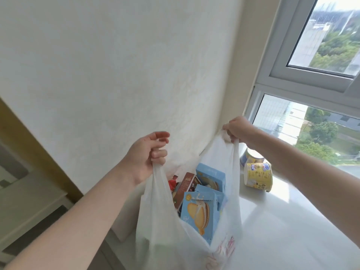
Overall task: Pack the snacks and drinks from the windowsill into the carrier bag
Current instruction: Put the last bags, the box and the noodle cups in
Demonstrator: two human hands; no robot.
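Observation:
A white plastic carrier bag (155,230) hangs open between my hands at the left end of the windowsill (292,230). My left hand (146,154) grips its left handle and my right hand (237,129) grips its right handle, both lifted. Inside stand light blue biscuit boxes (198,213), a brown box (186,187) and a red packet (172,183). Two yellow cup-shaped tubs (258,177) remain on the sill beyond the bag, under my right forearm, the nearer one lying on its side.
A white wall (116,75) rises right behind the bag. The window (311,114) runs along the sill's far right side. Left and below the sill are a yellowish door frame (29,143) and grey floor.

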